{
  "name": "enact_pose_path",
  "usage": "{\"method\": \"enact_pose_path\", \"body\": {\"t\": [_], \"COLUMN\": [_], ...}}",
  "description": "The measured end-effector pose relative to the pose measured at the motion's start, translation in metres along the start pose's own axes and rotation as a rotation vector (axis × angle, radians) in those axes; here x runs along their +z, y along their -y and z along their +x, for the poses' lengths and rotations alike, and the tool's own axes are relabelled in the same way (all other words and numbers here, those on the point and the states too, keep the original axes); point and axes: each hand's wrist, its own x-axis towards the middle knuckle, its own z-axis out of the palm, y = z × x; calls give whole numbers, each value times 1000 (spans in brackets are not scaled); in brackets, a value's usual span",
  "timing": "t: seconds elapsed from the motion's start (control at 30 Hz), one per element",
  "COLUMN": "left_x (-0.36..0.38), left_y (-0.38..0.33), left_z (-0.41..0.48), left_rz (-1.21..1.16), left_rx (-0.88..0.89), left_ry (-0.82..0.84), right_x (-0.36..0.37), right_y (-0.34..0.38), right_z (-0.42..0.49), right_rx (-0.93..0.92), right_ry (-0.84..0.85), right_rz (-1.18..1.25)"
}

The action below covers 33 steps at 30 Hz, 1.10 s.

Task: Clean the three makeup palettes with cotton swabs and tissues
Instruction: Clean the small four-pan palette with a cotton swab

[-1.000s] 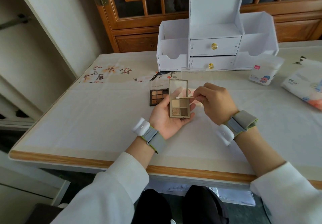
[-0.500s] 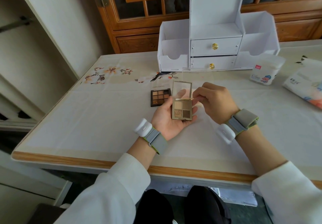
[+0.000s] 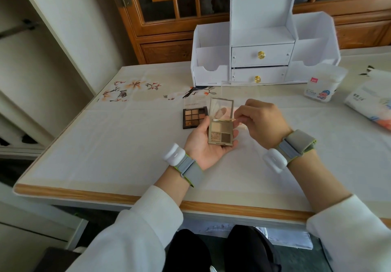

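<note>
My left hand (image 3: 206,144) lies palm up above the table and holds a small gold four-pan palette (image 3: 220,133), its mirrored lid standing open. Between finger and thumb my right hand (image 3: 261,121) pinches a cotton swab (image 3: 224,120). The swab lies level along the hinge edge above the pans, its white tip at the left. A dark nine-pan palette (image 3: 193,117) rests open on the table just left of my left fingers. A clear-lidded palette (image 3: 241,90) lies behind my right hand, mostly hidden.
A white desk organiser (image 3: 262,55) with two drawers stands at the back of the table (image 3: 127,144). To the right are a cotton swab pack (image 3: 322,86) and a tissue pack (image 3: 372,102). The wooden table edge runs near my sleeves.
The four-pan palette has tilted and come slightly nearer in my left hand. The swab tip has shifted from the lid area down to the hinge edge.
</note>
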Motion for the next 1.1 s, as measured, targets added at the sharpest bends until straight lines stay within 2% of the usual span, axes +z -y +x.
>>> {"method": "enact_pose_path", "body": {"t": [0.2, 0.43, 0.67, 1.1], "left_x": [-2, 0, 4, 6], "left_y": [-3, 2, 0, -2], "left_z": [0, 1, -2, -4], "left_rz": [80, 73, 28, 55], "left_rx": [10, 2, 54, 71], "left_ry": [-5, 2, -9, -24], "right_x": [-3, -2, -6, -5], "right_y": [-14, -3, -17, -13], "right_z": [-3, -1, -4, -5], "right_rx": [80, 15, 84, 81], "right_ry": [42, 29, 33, -14], "right_rz": [-54, -30, -68, -64]}}
